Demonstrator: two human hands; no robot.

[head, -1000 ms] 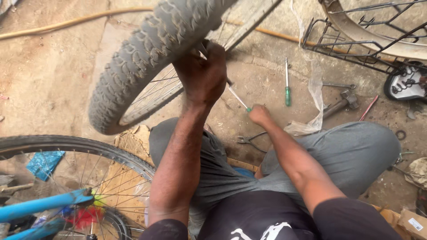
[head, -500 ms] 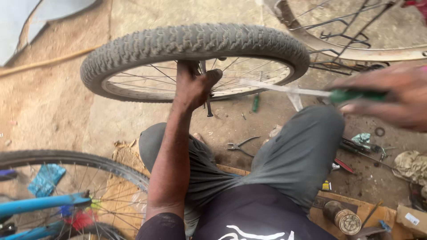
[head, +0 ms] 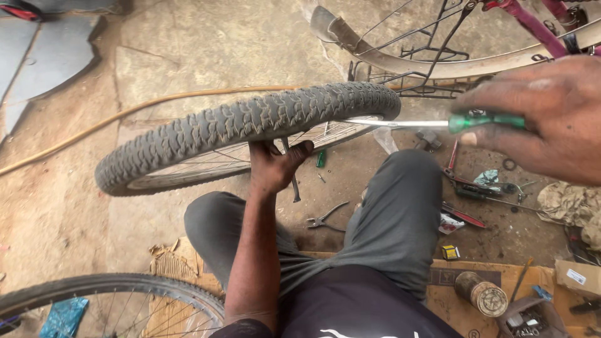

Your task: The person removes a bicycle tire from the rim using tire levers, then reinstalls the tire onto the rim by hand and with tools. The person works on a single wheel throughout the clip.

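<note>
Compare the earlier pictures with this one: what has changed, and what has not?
The right hand lifted the green-handled screwdriver off the ground to the tyre. The bicycle wheel tilted from steep to nearly flat. The left hand still grips the wheel from below; the pliers remain on the ground.

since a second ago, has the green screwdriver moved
Yes. The right hand lifted the green screwdriver off the ground by the pliers up to the wheel.

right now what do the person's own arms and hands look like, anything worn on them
Both hands are bare: no gloves, rings or watch in view. The left hand and its forearm are uncovered up to a short dark sleeve at the frame's bottom edge, with grime on the fingers. The right hand shows only to the wrist, close and slightly blurred.
</note>
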